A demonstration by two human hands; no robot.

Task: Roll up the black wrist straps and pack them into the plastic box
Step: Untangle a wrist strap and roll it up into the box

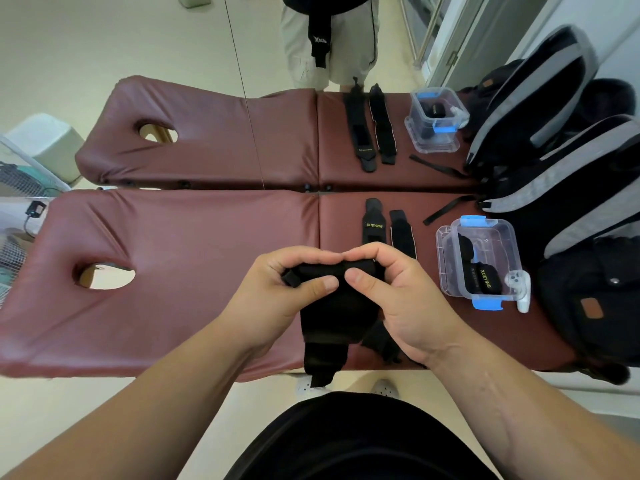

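Note:
My left hand [277,289] and my right hand [398,292] both pinch the top end of a black wrist strap [332,306], curling it over; the rest of the strap hangs down past the near edge of the maroon padded table [173,306]. Two more black straps lie flat behind my hands, one marked XUEYING [374,221] and a plainer one [401,233]. To the right stands the clear plastic box [446,258] with blue latches, open, with rolled black straps [479,275] inside.
A mirror along the table's far edge repeats the table, straps and box [434,121]. A grey-and-black backpack [588,209] fills the table's right end. A white clip-like object [519,289] lies by the box. The table has a face hole [104,275] at left.

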